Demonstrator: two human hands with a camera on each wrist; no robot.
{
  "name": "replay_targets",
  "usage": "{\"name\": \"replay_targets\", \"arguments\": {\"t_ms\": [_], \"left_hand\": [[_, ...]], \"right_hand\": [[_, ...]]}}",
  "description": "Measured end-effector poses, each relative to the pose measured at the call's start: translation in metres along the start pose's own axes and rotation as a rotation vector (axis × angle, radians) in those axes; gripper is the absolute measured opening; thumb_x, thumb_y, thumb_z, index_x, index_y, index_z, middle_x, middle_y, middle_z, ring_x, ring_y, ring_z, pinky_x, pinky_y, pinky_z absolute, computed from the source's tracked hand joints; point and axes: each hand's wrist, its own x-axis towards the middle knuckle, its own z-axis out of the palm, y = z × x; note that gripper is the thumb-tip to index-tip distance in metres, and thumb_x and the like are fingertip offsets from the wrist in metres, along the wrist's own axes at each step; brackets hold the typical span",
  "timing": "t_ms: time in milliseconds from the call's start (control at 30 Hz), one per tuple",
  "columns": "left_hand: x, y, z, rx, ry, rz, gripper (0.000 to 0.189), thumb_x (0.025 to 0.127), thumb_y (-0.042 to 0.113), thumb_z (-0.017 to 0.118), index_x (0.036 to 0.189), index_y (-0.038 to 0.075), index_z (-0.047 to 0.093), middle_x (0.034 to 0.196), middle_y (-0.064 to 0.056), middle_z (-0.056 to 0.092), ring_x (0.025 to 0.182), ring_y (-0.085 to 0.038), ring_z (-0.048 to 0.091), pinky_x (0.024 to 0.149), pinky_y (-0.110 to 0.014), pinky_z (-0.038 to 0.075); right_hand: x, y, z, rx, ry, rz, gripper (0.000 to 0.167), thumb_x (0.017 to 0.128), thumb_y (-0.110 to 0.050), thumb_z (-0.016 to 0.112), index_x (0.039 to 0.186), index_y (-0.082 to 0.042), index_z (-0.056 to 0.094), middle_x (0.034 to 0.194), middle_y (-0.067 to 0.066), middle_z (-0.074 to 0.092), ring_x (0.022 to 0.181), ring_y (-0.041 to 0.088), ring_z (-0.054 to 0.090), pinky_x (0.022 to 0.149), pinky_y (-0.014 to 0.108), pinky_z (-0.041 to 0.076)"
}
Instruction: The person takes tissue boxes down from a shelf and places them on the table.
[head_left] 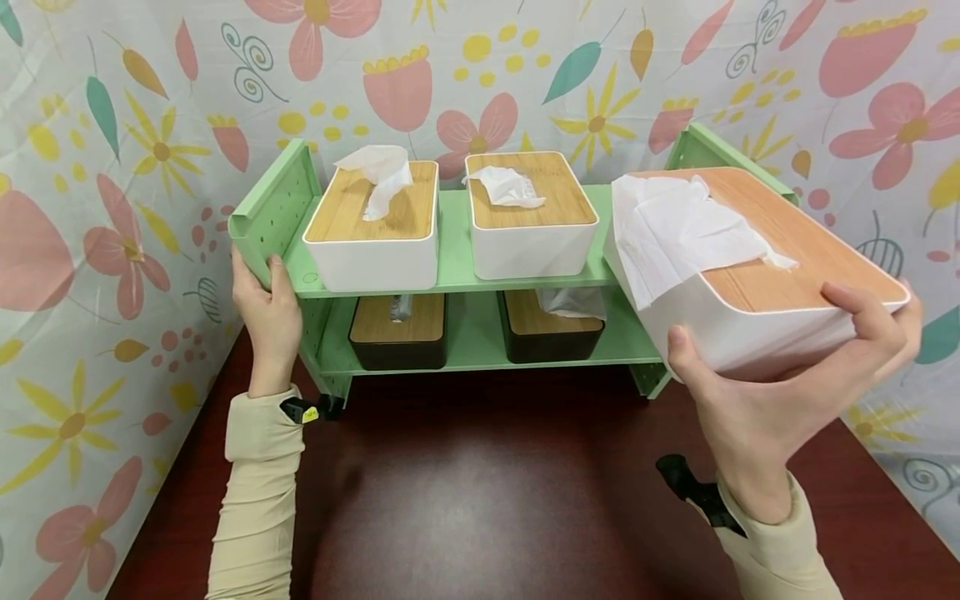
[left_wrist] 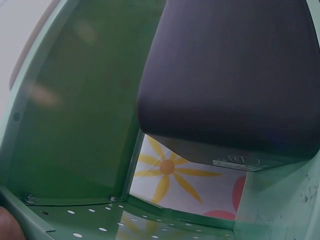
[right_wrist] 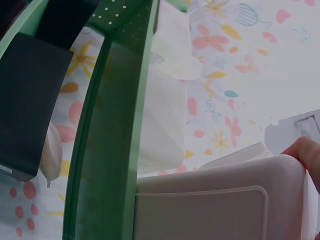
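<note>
My right hand (head_left: 780, 400) grips the front end of a white tissue box (head_left: 810, 342) with an orange-brown wood lid, thumb on the near side and fingers over the far corner. A white tissue (head_left: 675, 233) spills over its lid. The box is tilted and overlaps the right end of the green two-tier shelf (head_left: 453, 242); in the right wrist view its underside (right_wrist: 200, 215) shows beside the shelf edge. My left hand (head_left: 266, 317) holds the shelf's left side panel (head_left: 273, 200). Its fingers are partly hidden behind the panel.
Two white tissue boxes (head_left: 375, 265) (head_left: 532, 252) with bamboo lids stand on the upper tier. Below them, two black tissue boxes (head_left: 397, 354) (head_left: 555, 346) sit on the lower tier. The shelf stands on a dark red table (head_left: 480, 500), backed by a flowered curtain (head_left: 480, 75).
</note>
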Motion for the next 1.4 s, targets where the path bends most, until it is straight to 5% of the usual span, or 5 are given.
{"name": "replay_targets", "arguments": {"t_ms": [467, 833, 1067, 1400], "left_hand": [[0.000, -0.001, 0.001, -0.014, -0.024, -0.007, 0.042, 0.099, 0.005, 0.039, 0.141, 0.009, 0.043, 0.131, -0.015, 0.054, 0.118, -0.022, 0.055, 0.095, -0.027, 0.046], [-0.006, 0.026, 0.005, -0.026, -0.017, -0.015, 0.046, 0.098, 0.001, 0.037, 0.143, 0.006, 0.042, 0.135, -0.016, 0.053, 0.123, -0.022, 0.053, 0.100, -0.029, 0.044], [0.001, -0.003, 0.000, 0.007, -0.010, -0.008, 0.043, 0.099, 0.004, 0.038, 0.142, 0.009, 0.043, 0.131, -0.015, 0.055, 0.117, -0.023, 0.056, 0.094, -0.026, 0.046], [0.000, -0.003, -0.002, 0.001, -0.012, 0.001, 0.043, 0.099, 0.005, 0.039, 0.142, 0.010, 0.044, 0.131, -0.014, 0.055, 0.117, -0.021, 0.056, 0.095, -0.027, 0.046]], "right_hand": [[0.000, -0.004, -0.002, 0.022, 0.011, 0.009, 0.086, 0.038, -0.041, 0.084, 0.101, 0.007, 0.050, 0.120, 0.011, 0.047, 0.123, 0.027, 0.033, 0.107, 0.035, 0.025], [0.001, -0.005, -0.003, 0.046, 0.036, 0.013, 0.088, 0.036, -0.043, 0.085, 0.100, 0.007, 0.050, 0.115, 0.010, 0.049, 0.120, 0.028, 0.035, 0.106, 0.036, 0.027], [0.001, -0.007, -0.004, 0.035, 0.044, 0.008, 0.087, 0.035, -0.042, 0.085, 0.099, 0.007, 0.050, 0.115, 0.011, 0.050, 0.120, 0.028, 0.035, 0.107, 0.035, 0.025], [0.000, -0.010, -0.006, 0.072, 0.062, 0.006, 0.087, 0.033, -0.038, 0.085, 0.098, 0.009, 0.050, 0.114, 0.014, 0.049, 0.118, 0.029, 0.036, 0.106, 0.036, 0.027]]}}
